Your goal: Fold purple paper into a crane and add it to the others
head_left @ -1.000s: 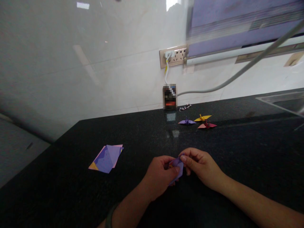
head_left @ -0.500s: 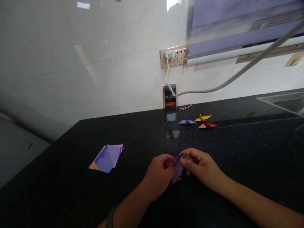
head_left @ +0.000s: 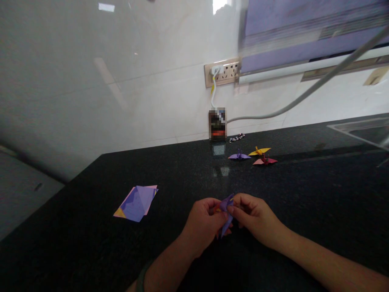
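Between my hands is a folded piece of purple origami paper (head_left: 226,205), with yellow and reddish patches at its edges. My left hand (head_left: 204,221) is closed on its left side, the thumb pressed over the front. From the right, my right hand (head_left: 258,214) pinches the paper between thumb and fingers near its upper part. Part of the paper is hidden by the fingers. Beyond my hands lie a purple paper crane (head_left: 240,156), a yellow paper crane (head_left: 259,151) and a red-pink paper crane (head_left: 265,161), close together.
Purple and pink paper sheets (head_left: 136,205) lie stacked left on the black countertop (head_left: 170,174). Against the wall stands a blurred-out box (head_left: 218,125), beside a beaded-looking strand (head_left: 237,138). A grey cable (head_left: 291,107) runs rightward. A sink edge (head_left: 349,132) shows at far right.
My right hand has shifted slightly left and down, and its fingers have curled in more. The purple paper has turned a little in my grip.
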`<state>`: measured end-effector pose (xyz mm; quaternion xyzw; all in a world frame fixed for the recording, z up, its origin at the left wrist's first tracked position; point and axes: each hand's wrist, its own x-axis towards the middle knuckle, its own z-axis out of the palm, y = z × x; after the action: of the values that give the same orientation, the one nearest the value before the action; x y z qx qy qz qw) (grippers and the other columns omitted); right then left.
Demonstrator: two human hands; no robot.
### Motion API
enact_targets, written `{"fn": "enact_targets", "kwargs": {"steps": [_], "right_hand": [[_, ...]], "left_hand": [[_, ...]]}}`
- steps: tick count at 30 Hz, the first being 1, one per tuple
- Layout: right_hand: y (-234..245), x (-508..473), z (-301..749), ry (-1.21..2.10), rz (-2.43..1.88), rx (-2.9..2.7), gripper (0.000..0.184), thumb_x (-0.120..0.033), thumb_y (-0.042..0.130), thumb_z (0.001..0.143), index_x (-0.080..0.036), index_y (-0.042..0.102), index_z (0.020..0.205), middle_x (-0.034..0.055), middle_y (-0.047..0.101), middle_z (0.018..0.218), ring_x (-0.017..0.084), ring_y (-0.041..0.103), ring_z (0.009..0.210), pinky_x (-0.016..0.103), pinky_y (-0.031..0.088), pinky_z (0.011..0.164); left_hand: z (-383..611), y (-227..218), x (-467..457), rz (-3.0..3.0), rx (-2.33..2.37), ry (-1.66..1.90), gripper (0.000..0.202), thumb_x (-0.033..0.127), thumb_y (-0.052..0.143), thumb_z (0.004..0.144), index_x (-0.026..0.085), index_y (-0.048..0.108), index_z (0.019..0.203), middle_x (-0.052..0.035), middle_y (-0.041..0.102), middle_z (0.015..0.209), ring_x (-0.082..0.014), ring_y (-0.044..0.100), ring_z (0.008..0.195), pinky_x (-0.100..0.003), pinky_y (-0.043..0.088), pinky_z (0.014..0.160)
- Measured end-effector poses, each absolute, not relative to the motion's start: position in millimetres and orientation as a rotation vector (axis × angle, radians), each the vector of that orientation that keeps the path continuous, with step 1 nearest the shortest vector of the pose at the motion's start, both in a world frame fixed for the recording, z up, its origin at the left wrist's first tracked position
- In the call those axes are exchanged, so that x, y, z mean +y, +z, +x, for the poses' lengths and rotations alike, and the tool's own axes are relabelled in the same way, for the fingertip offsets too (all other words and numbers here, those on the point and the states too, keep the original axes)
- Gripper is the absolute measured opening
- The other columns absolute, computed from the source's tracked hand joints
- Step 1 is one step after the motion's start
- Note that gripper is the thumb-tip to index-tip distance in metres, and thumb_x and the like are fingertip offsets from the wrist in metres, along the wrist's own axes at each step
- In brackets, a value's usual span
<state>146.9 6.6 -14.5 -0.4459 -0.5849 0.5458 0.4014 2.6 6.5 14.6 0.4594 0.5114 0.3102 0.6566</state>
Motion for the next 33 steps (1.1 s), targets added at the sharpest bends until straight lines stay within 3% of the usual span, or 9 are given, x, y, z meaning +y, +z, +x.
{"fn": "enact_targets", "kwargs": {"steps": [33], "right_hand": [[-15,8,158,0.985,-1.253,-1.661,0.022,-0.029,0.039,0.084,-0.018,0.053,0.071,0.0000,0.052,0.061,0.012,0.049,0.056,0.022,0.040,0.051]], "left_hand": [[3,12,6,1.079,1.183,0.598,0.012,0.014,0.055,0.066,0.010,0.058,0.077,-0.0023,0.060,0.055,-0.0090,0.053,0.043,-0.019,0.042,0.043]]}}
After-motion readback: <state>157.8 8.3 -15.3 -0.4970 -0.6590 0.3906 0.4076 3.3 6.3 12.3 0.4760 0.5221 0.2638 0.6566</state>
